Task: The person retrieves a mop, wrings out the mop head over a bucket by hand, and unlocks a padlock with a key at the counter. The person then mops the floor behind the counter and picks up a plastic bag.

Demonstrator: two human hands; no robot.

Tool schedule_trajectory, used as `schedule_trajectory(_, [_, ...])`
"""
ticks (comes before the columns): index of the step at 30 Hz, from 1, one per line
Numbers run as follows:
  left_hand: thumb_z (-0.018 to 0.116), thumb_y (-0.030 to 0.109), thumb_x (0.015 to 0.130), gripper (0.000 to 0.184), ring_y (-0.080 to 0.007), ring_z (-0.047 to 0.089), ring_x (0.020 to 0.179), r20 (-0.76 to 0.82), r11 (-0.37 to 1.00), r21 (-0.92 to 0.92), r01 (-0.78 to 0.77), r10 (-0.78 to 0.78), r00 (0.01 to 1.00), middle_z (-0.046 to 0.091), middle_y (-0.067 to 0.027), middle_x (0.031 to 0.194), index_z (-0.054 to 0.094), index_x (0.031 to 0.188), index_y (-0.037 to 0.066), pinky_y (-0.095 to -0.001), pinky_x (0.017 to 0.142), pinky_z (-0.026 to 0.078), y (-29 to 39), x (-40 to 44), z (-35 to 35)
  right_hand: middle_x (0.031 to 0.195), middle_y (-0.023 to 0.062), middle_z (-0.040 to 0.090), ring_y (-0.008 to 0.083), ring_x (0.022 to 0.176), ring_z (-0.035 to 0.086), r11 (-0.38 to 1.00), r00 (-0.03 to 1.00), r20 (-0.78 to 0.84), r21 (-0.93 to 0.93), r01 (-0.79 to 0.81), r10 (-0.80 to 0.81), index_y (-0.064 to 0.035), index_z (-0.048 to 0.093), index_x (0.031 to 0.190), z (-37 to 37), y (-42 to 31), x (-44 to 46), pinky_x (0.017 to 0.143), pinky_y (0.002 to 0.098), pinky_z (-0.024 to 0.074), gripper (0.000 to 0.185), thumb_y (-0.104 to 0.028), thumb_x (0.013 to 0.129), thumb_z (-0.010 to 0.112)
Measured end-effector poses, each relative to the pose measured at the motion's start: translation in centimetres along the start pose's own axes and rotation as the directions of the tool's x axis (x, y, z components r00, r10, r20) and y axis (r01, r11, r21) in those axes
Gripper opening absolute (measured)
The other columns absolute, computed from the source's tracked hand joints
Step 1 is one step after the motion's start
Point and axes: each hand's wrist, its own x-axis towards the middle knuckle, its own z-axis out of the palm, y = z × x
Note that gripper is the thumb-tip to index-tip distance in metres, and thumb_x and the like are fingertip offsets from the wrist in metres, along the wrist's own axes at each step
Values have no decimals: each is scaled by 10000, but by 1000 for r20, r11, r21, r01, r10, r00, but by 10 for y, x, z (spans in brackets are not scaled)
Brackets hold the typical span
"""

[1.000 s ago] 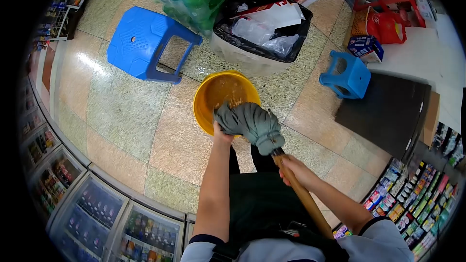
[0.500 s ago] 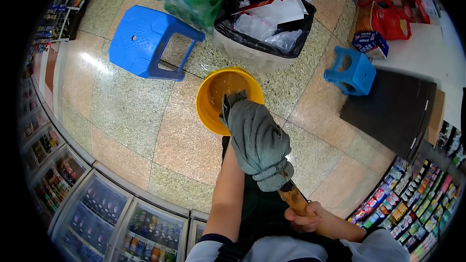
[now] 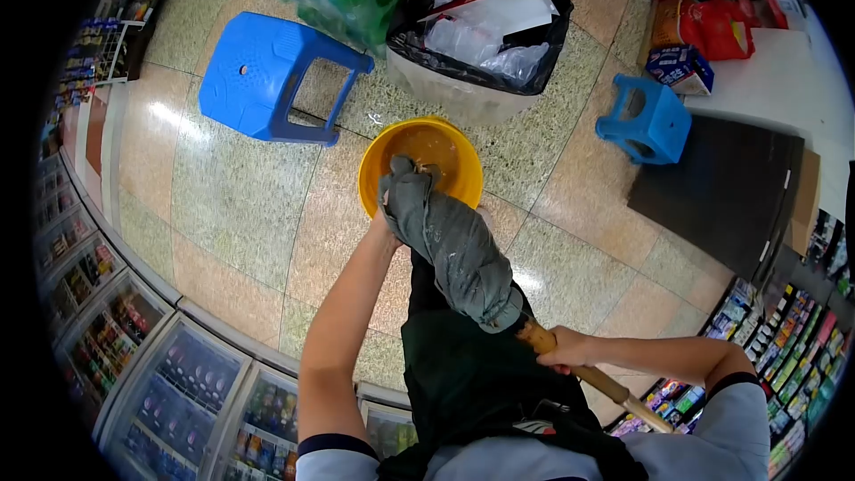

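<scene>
1. In the head view, the right hand (image 3: 570,350) is closing its grip around the wooden handle (image 3: 614,389), just below the gray mop head (image 3: 450,245).
2. The left hand (image 3: 385,224) is touching the mop head near its far end; the cloth is mostly hiding the fingers, so I cannot tell how tightly that grip is closing.
3. The mop head is slanting in twisted folds, its far end lying over the near part of the yellow bucket (image 3: 472,169), where murky brown water is showing.
4. The bucket is standing on the tiled floor (image 3: 240,205), between a large blue stool (image 3: 249,80) and a smaller blue stool (image 3: 663,125).
5. Just beyond the bucket, a black-lined bin (image 3: 463,85) is holding clear plastic and a white-and-red carton (image 3: 512,13).
</scene>
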Motion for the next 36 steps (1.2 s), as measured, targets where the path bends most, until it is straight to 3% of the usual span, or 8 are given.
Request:
schedule_trajectory(7, [604,232,711,284,-251,585,718,-48,755,594,-277,377,925,601,-130,834,577,899,21,-343,625,468,-5,61,-57,539,71,518,140,400,496,957,962,-225,-276,88,-153,7,525,954,-12,12,82,396,264,414,311,-103,664,542])
schedule_trajectory(9, [627,248,622,319,-315,591,751,-262,387,922,-22,664,701,607,-191,787,603,804,-13,-365,649,460,-4,91,-88,577,87,553,160,424,529,936,903,-389,-351,38,-182,-7,534,1002,-10,9,107,442,283,444,375,-134,649,529])
schedule_trajectory(12, [632,262,563,357,-349,574,796,-293,234,956,178,703,648,589,-235,775,599,751,-40,-374,682,455,10,62,-33,606,99,574,176,448,551,947,879,-443,-319,29,-176,-29,538,1019,1,13,137,479,290,460,397,-164,647,518])
schedule_trajectory(20, [612,262,608,370,-331,580,804,-387,311,921,236,647,657,600,-215,818,597,816,-44,-369,697,468,3,88,-67,593,87,557,150,441,540,974,871,-465,-217,60,-157,-22,510,1035,11,10,123,460,263,455,414,-150,642,528])
schedule_trajectory(22, [566,269,697,405,-296,581,813,-274,961,276,-15,93,957,589,-163,934,544,1007,8,-376,686,477,9,83,-67,570,73,538,140,429,521,987,914,-387,-147,70,-122,-17,507,1040,-3,5,102,440,256,442,421,-138,638,531])
schedule_trajectory(27, [482,499,748,555,-301,448,1037,226,967,-253,-13,72,971,503,-150,1079,476,1091,62,-422,925,330,31,0,9,568,75,533,128,410,503,995,911,-401,-67,78,-98,1,499,1043,-15,0,46,418,239,421,447,-171,641,593])
schedule_trajectory(32, [498,494,755,571,-291,464,1035,149,981,-97,-171,184,972,491,-136,1129,453,1131,66,-418,906,354,17,19,-1,772,133,601,257,672,594,825,678,-666,-544,-157,-310,-51,500,1040,4,4,21,618,335,465,521,-342,630,638])
schedule_trajectory(36, [594,309,726,455,-270,528,917,-39,989,-48,-143,141,989,570,-114,962,484,1081,46,-385,841,412,2,18,3,877,170,578,305,831,562,879,722,-646,-463,-114,-246,-60,468,1067,26,-28,-27,707,362,437,497,-414,728,547])
